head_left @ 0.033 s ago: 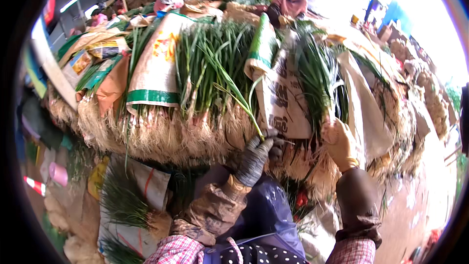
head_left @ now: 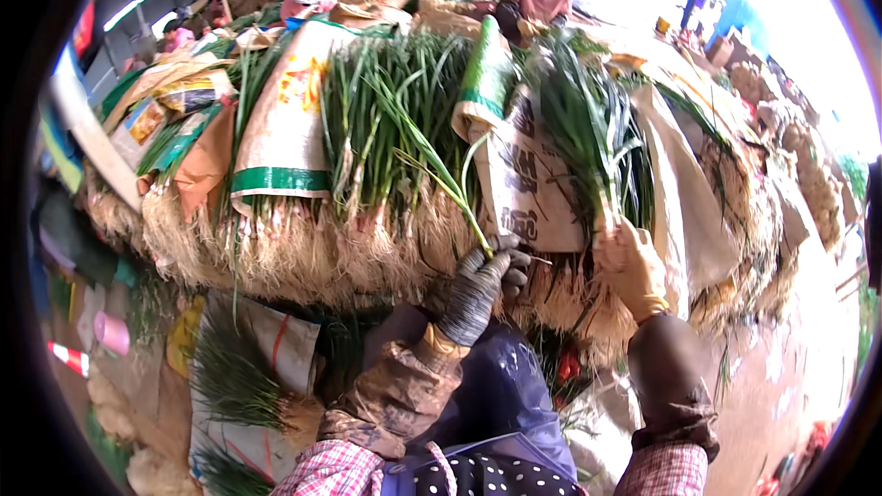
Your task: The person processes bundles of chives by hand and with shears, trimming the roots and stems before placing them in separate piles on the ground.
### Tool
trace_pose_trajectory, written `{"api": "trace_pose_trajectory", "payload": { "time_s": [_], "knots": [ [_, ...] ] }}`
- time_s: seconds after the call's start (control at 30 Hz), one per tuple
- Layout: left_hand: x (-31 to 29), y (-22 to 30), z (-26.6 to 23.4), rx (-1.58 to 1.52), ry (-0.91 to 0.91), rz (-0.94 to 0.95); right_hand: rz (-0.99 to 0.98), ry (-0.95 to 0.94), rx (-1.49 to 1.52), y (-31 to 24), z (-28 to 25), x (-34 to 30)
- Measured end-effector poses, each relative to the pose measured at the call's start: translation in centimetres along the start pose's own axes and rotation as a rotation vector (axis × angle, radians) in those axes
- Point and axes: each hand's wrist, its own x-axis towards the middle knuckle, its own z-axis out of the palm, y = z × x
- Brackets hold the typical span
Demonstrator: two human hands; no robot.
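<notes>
Gripping in the dark-grey-gloved left hand (head_left: 474, 298), with fingers curled around its lower end, one long, slim green stalk (head_left: 450, 186), slanted up and leftward. Clasping in the pale-cream-gloved right hand (head_left: 632, 271) a thick, broad-leaved, dark-green bundle (head_left: 588, 119) by its whitish stem bases, leaf tips upward. Held near each other, not joined.

Judged from this, at a gathering step, between picking out and adding. Calls for a steady grip on the right and, probably, for lining up lower ends before any joining.

Just beyond, a dense row of upright green stalks (head_left: 386, 129) over shaggy, straw-coloured roots (head_left: 285, 257). Among these, a white woven sack with a green band (head_left: 280, 129), a rolled green-and-white sack (head_left: 482, 83), a pale sack with dark print (head_left: 537, 193) and, to the right, a plain cream sack (head_left: 675, 202).

Lower left, a small sheaf of thin dark-green stalks (head_left: 234, 386) on a whitish, red-lined sheet (head_left: 299, 326). Farther left, a pink cylindrical container (head_left: 112, 334). Across the heap, a co-worker (head_left: 537, 0) in pink and teal.
</notes>
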Motion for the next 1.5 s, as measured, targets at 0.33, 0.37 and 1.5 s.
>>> {"api": "trace_pose_trajectory", "payload": {
  "time_s": [0.33,0.37,1.5],
  "knots": [
    [0.3,-0.5,1.1,0.140,-0.038,0.024,-0.074,0.314,-0.147,-2.1,-4.4,-2.9],
    [0.2,-0.5,1.1,0.163,-0.048,0.023,-0.097,0.351,-0.118,-2.9,-4.5,-2.8],
    [-4.3,-4.2,-0.5,-0.378,-0.342,-0.344,0.586,-0.399,1.546,-6.3,4.7,-3.3]
  ]
}}
